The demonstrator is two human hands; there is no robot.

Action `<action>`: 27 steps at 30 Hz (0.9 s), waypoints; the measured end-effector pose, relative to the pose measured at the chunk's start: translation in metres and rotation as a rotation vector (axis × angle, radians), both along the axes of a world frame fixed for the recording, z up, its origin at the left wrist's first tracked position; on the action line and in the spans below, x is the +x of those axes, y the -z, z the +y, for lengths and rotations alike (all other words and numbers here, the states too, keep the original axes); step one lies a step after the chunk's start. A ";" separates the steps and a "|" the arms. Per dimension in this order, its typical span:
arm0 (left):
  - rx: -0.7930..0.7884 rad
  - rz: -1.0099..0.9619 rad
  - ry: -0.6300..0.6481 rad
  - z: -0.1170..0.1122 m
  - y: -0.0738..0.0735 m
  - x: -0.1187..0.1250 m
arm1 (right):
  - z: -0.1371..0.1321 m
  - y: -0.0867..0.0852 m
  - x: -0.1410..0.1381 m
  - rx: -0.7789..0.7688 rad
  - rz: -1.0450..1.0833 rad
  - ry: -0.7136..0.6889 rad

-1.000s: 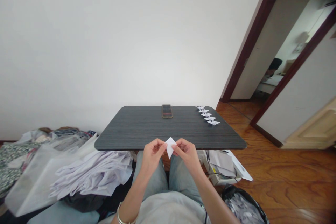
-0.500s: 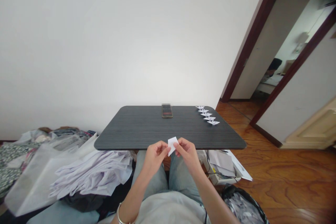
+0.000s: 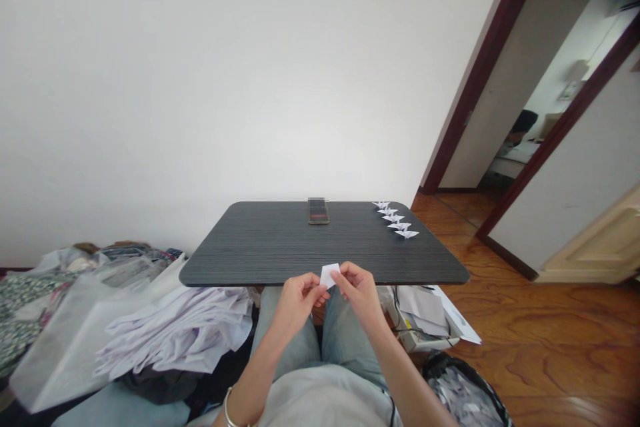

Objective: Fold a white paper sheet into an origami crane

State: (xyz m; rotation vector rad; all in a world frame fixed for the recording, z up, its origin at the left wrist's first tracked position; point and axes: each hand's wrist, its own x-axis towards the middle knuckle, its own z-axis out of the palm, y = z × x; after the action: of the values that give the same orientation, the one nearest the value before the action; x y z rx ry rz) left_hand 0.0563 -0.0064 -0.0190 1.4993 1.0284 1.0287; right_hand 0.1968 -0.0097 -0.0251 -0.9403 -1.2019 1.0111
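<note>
A small piece of folded white paper [image 3: 329, 274] is pinched between both hands, just at the near edge of the dark table [image 3: 270, 247]. My left hand [image 3: 299, 299] grips its lower left corner between thumb and fingers. My right hand [image 3: 358, 287] holds the right side, its thumb lying over the paper. Several white origami cranes [image 3: 395, 219] stand in a slanting row at the table's right side. The fold lines on the held paper are too small to make out.
A phone [image 3: 319, 211] lies at the table's back edge by the wall. To the left is a heap of white cloth [image 3: 180, 327] and clothes. Below on the right are a white box [image 3: 425, 320] with papers and a black bag [image 3: 460, 387] of paper scraps.
The folded paper has tilted slightly between the fingers. My left hand has shifted a little to the right and down; my right hand has barely moved.
</note>
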 end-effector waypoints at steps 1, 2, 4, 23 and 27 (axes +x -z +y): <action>0.005 0.013 0.005 0.000 -0.001 0.000 | 0.001 0.000 0.000 0.005 -0.015 0.003; 0.011 0.024 0.015 -0.001 -0.002 -0.001 | 0.001 0.001 0.001 0.011 -0.027 0.014; 0.015 0.035 0.040 -0.002 -0.003 -0.002 | 0.002 0.002 0.002 0.026 -0.044 0.036; 0.144 0.160 -0.015 -0.003 -0.006 -0.002 | 0.001 0.004 -0.001 0.068 -0.090 0.003; 0.153 -0.030 -0.012 -0.004 -0.006 -0.001 | 0.002 0.004 0.002 0.031 -0.070 -0.025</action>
State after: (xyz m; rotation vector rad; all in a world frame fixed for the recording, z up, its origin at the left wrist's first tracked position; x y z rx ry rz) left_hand 0.0557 -0.0109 -0.0128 1.5973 0.9558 1.1568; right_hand 0.1988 -0.0074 -0.0287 -0.9455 -1.2872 0.9834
